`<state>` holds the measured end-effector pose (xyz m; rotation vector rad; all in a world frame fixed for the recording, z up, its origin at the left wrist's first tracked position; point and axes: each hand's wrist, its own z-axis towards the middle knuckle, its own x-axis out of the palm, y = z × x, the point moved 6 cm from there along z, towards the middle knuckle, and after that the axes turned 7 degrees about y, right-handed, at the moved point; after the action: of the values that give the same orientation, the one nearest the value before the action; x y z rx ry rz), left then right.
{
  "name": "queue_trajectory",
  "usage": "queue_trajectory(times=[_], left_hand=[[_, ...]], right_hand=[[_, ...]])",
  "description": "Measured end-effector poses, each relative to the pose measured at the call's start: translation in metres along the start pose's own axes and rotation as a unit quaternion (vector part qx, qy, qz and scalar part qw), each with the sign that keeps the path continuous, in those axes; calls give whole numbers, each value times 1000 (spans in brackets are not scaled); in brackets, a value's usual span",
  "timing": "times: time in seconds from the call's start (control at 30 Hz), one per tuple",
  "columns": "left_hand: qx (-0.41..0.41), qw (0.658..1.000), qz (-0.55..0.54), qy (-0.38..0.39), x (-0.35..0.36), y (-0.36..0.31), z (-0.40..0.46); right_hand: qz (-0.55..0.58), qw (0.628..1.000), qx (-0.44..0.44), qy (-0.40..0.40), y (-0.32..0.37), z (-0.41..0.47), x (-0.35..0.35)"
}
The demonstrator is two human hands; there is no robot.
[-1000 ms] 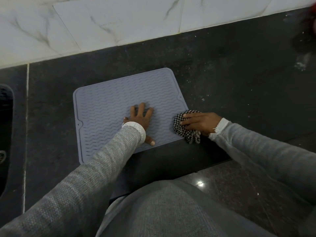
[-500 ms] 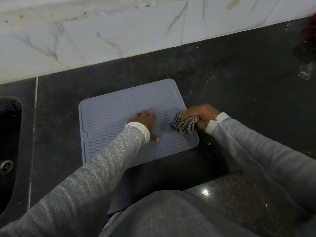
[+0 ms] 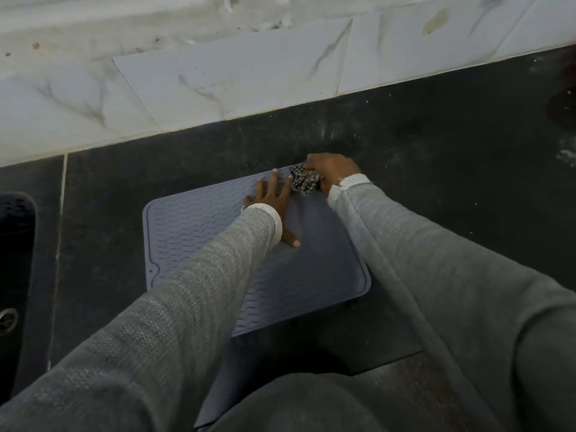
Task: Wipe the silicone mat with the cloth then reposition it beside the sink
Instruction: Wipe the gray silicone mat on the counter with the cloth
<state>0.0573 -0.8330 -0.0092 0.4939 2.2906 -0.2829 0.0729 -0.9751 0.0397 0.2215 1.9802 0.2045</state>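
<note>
A grey-blue silicone mat [image 3: 193, 226] with wavy ridges lies flat on the black counter. My left hand [image 3: 274, 201] rests on its far half with fingers spread and straight, thumb pointing toward me. My right hand [image 3: 333, 169] grips a bunched black-and-white checked cloth [image 3: 304, 180] at the mat's far right corner, just right of my left fingertips. Both grey sleeves cover much of the mat's near and right parts.
A dark sink [image 3: 15, 263] with a drain [image 3: 6, 319] sits at the left edge, separated from the mat by a strip of counter [image 3: 103, 244]. White marble-look wall tiles [image 3: 237, 82] run along the back. Counter front edge is near my body.
My right hand carried the cloth from the mat's near right edge up to its far right corner. My left hand slid farther up the mat and spread its fingers.
</note>
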Motion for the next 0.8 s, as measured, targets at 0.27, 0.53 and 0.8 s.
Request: queue_trajectory(times=[0.27, 0.53, 0.8], left_hand=[[-14, 998, -4, 68, -1, -5, 3], [-15, 997, -13, 72, -4, -6, -2], [-16, 997, -5, 78, -3, -7, -3]], right_hand=[[-78, 995, -33, 52, -7, 22, 36], [-144, 989, 21, 37, -4, -13, 42], [-46, 999, 14, -20, 3, -29, 13]])
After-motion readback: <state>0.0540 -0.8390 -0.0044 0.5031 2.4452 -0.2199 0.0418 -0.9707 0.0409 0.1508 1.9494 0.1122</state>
